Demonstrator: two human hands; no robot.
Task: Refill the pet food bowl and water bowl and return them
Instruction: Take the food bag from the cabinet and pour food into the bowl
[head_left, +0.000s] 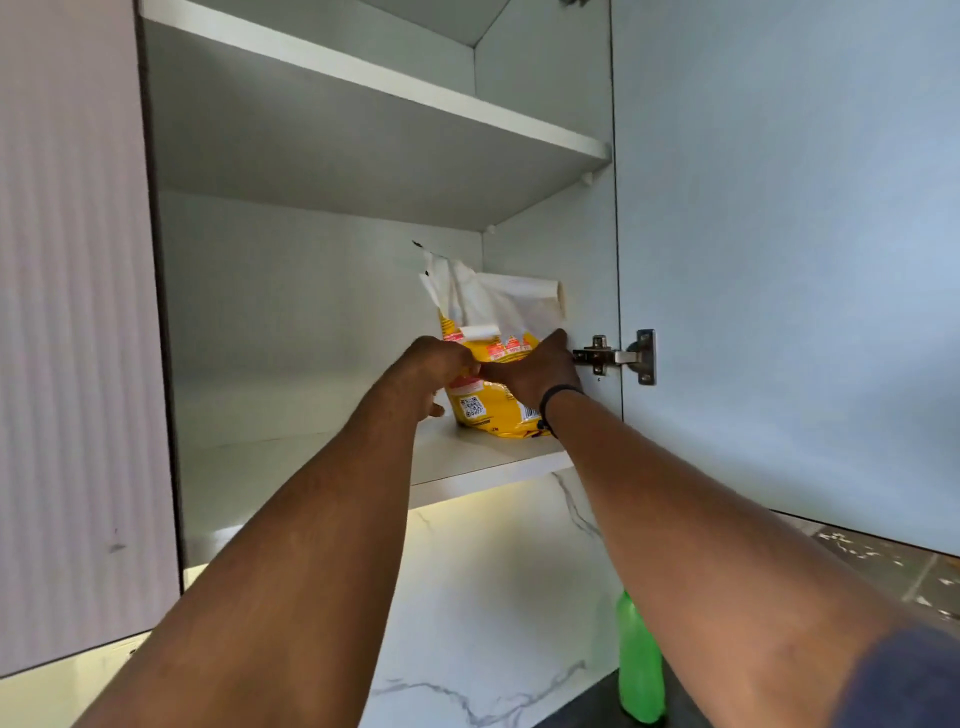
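Observation:
A yellow pet food bag (491, 405) with a crumpled white opened top stands on the lower shelf (483, 457) of an open wall cabinet, close to the right wall. My left hand (436, 371) grips the bag's left side with curled fingers. My right hand (535, 369) holds the bag's right side, its thumb reaching across the front. Both arms stretch up into the cabinet. No bowls are in view.
The open cabinet door (779, 260) hangs on the right, its metal hinge (618, 357) next to my right hand. An upper shelf (374, 83) is above. A closed ribbed door (78, 312) is at left. Below are a marble backsplash (493, 597) and a green bottle (640, 665).

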